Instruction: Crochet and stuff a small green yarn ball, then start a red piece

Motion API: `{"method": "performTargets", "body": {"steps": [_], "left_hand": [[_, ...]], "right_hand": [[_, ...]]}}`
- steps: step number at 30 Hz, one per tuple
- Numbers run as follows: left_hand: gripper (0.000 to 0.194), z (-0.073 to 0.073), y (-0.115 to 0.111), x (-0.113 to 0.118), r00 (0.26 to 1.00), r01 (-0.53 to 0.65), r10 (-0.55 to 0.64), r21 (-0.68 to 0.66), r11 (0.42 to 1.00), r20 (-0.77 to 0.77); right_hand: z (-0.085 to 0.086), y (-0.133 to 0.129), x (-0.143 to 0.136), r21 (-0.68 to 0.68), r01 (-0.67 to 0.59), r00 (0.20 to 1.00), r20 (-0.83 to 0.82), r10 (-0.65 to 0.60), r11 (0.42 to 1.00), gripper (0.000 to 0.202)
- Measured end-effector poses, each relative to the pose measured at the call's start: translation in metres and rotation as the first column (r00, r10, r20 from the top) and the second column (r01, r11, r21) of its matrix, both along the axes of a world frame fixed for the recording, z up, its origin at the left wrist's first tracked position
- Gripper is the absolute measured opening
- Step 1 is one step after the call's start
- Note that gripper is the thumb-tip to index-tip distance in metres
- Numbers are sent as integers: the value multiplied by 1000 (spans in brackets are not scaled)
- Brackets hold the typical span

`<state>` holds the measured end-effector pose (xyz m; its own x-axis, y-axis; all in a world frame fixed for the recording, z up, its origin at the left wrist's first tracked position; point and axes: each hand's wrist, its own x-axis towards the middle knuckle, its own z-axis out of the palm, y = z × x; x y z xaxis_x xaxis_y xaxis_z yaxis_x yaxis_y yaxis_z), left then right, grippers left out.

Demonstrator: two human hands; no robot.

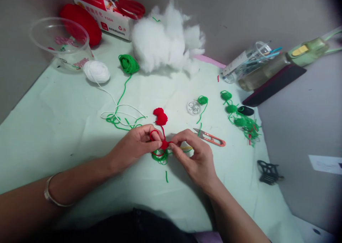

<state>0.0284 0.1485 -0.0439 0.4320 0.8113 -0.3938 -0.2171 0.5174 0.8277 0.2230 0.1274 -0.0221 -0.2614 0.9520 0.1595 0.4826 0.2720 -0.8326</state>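
My left hand [143, 140] pinches a small red crochet piece [164, 145] between thumb and fingers, with a loop of red yarn around the fingers. My right hand [195, 154] is closed at the piece's right edge, its thumb and forefinger on a short stretch of red yarn [171, 142]. A thin yellow crochet hook [186, 148] shows under the right fingers; whether they grip it I cannot tell. Just beyond the hands lies a curled red crocheted shape [160, 117], a red strand running down from it. Loose green yarn [159, 157] lies beneath the piece.
Orange-handled thread snips [212, 138] lie right of my right hand, near a small clear dish [193, 107]. Farther back are a white yarn ball [96, 72], a green yarn ball [128, 64], white stuffing [160, 40] and a clear plastic tub [62, 45]. Green scraps [242, 122] lie right.
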Motion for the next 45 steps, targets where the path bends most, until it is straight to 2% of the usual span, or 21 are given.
{"method": "performTargets", "body": {"steps": [5, 9, 15, 19, 22, 27, 31, 33, 36, 38, 39, 40, 41, 43, 45], "left_hand": [[16, -1, 1, 0, 997, -39, 43, -52, 998, 68], [12, 1, 0, -1, 996, -21, 25, -41, 999, 83], [24, 2, -1, 3, 994, 4, 5, -73, 997, 113], [24, 2, 1, 4, 985, 23, 3, -150, 988, 171], [28, 3, 3, 3, 980, 36, 0, -178, 983, 198], [32, 3, 4, -1, 982, -5, 34, -156, 988, 188], [33, 3, 3, -3, 983, -21, 43, -123, 992, 176], [32, 3, 1, -3, 986, -4, 22, -111, 994, 163], [31, 3, -2, -2, 990, 29, -12, -124, 992, 139], [31, 3, -3, -2, 992, 22, -4, -145, 989, 123], [30, 4, -3, -2, 993, 14, 3, -152, 988, 115], [30, 4, -2, -3, 994, 8, 9, -156, 988, 109], [29, 5, -2, -3, 994, 4, 13, -155, 988, 107], [28, 5, -1, -4, 993, 3, 15, -151, 989, 119], [29, 4, -1, -4, 990, 7, 14, -145, 989, 139]], "right_hand": [[-1, -1, -2, 59, -38, 996, 88, 33, 998, 12], [-2, 0, -4, 147, -55, 987, 156, 32, 988, 12], [-2, 0, -5, 243, -114, 982, 178, 71, 963, 12], [0, 0, -2, 92, -104, 994, 51, 100, 990, 12], [3, 1, 1, -81, -21, 993, -120, 11, 997, 9], [-1, 3, 9, -313, 103, 929, -309, -204, 944, 7], [-7, 6, 13, -425, 156, 841, -416, -346, 891, 6], [-6, 9, 16, -455, 158, 833, -415, -366, 876, 9], [2, 12, 29, -383, 178, 918, -267, -293, 907, 13], [9, 12, 48, -195, 287, 952, -46, -301, 938, 14], [11, 11, 60, -64, 366, 928, 104, -359, 928, 14], [13, 9, 72, 59, 389, 876, 286, -389, 919, 13], [13, 7, 83, 130, 345, 803, 471, -364, 930, 16], [9, 2, 101, 137, 205, 665, 707, -240, 969, 30], [3, -3, 111, 85, 103, 583, 802, -130, 991, 37]]}}
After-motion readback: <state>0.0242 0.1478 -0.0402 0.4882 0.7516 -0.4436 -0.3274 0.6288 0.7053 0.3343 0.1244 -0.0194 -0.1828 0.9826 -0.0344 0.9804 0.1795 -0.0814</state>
